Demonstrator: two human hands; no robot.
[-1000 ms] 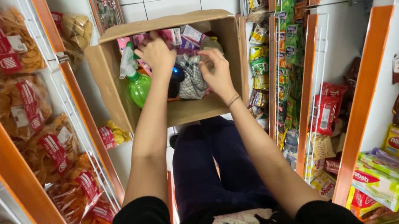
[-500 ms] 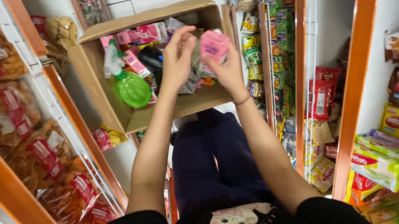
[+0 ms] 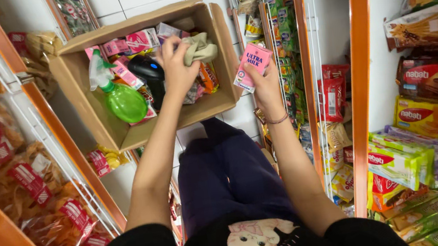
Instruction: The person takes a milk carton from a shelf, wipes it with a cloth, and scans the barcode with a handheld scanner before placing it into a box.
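box [image 3: 98, 108] on lap, between shelves | spray bottle [image 3: 119, 94] in box, left | cloth [image 3: 199, 48] above box contents (right) | carton [image 3: 253, 66] just right of box

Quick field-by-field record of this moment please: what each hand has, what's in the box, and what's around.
left hand: closed on a crumpled beige cloth, over the box
right hand: holds a small pink carton upright, just outside the box's right wall
cardboard box: open, tilted; holds a green spray bottle, a black handheld device and more pink cartons
left racks: bagged chips
right shelves: wafer and biscuit packs
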